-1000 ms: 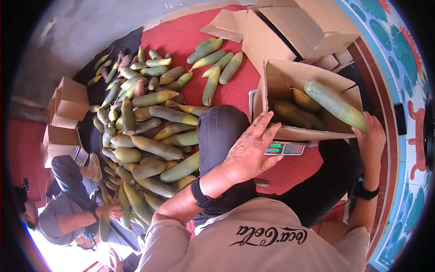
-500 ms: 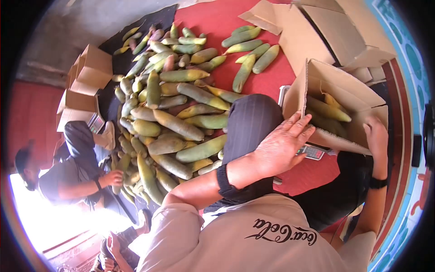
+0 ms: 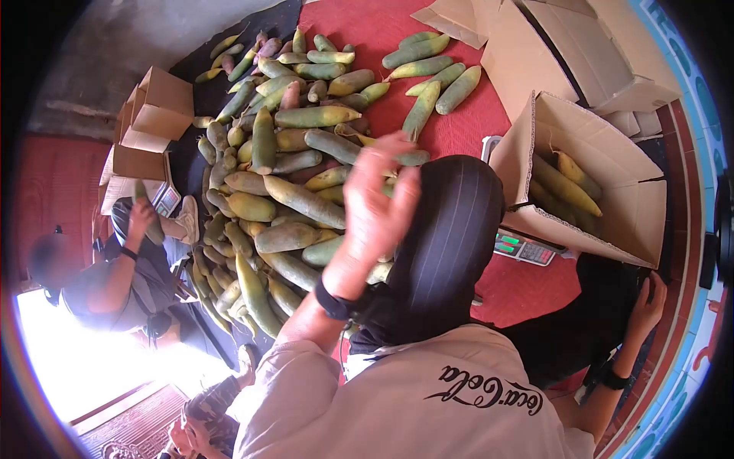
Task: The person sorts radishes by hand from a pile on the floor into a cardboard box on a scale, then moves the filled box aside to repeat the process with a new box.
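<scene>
My left hand (image 3: 380, 200), smeared by motion, is over the near right side of a pile of green radishes (image 3: 302, 200). Its fingers are apart and nothing shows in them. My right hand (image 3: 647, 307) is low beside the near corner of an open cardboard box (image 3: 627, 227), fingers loosely curved and apart, with nothing visible in them. Inside that box lie several radishes (image 3: 566, 187), some with yellowish skin. Under the box sits a digital scale (image 3: 526, 249) with lit green displays, partly hidden by the box.
My bent knee (image 3: 440, 229) rises between pile and box. Several loose radishes (image 3: 459, 90) lie on the red cloth (image 3: 367, 27). More cardboard boxes (image 3: 535, 57) stand at the upper right. At the left, a co-worker (image 3: 107, 279) holds a radish near other boxes (image 3: 160, 103) and a scale.
My left hand has left the box's near edge and moved left over the pile. My right hand has let go of the box's rim and dropped lower. The co-worker's hand has risen with a radish.
</scene>
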{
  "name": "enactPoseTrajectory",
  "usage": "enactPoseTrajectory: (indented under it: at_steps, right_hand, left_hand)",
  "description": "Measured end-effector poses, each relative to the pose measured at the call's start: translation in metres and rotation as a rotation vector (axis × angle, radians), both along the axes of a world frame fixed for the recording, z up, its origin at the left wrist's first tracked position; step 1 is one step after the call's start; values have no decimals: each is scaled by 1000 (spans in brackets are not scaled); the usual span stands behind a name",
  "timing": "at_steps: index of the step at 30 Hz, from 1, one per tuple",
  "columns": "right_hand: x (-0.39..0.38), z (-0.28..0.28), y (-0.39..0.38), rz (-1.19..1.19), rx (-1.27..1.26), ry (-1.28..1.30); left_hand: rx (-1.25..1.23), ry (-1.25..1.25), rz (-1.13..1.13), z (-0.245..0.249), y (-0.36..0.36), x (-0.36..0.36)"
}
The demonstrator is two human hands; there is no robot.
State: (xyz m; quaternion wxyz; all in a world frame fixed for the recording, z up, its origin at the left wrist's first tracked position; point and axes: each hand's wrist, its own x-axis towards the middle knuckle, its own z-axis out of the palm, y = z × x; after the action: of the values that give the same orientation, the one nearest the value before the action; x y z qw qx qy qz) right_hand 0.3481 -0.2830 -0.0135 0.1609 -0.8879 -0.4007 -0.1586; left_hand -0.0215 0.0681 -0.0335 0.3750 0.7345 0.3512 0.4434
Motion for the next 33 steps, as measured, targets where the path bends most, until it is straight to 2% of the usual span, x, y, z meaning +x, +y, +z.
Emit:
enactPoseTrajectory:
  at_steps: [2,3,4,7,10,11,13,16,18,20,21,23,25,27,29,31,33]
  right_hand:
    - [-3,-2,-2,-18,0,2]
    - [-4,-3,-3,-34,-2,1]
    - [-5,-3,-2,-41,-3,3]
    - [-4,-3,-3,-17,3,29]
    - [-2,-5,-5,-28,-28,35]
    - [-4,-4,-4,-40,-41,48]
    - [-8,-2,-2,-55,-65,53]
    - [-11,-1,-1,-100,-92,84]
    - [-11,1,-1,-60,-109,15]
    - [-13,1,1,-70,-120,15]
    - [-13,2,2,-78,-122,10]
    - [-14,1,4,-58,-105,2]
    - [-14,0,4,-40,-89,-4]
    - [-12,-2,5,-21,-109,-35]
    - [-15,-4,9,-20,-68,18]
    - [-14,0,7,-33,-37,50]
    - [-16,-1,9,-3,-43,24]
  left_hand:
    - [1,157,159,-34,35,-24]
    - [92,307,206,-55,55,-38]
    - [44,372,248,-76,71,-50]
    - [119,621,253,-139,121,-80]
    - [-81,1112,272,-197,166,-96]
    - [-193,1213,278,-196,169,-92]
    - [-215,1362,258,-195,176,-86]
    - [-140,1445,249,-196,184,-84]
    - [-120,1467,229,-193,188,-83]
    - [-176,1665,229,-190,193,-80]
    - [-177,1667,230,-187,190,-81]
    - [-178,1851,147,-177,178,-85]
    - [-126,1831,70,-185,159,-96]
    - [5,1703,114,-211,137,-118]
    - [-143,1598,33,-189,102,-119]
    - [-279,1396,122,-202,66,-131]
    - [-534,1190,191,-199,48,-136]
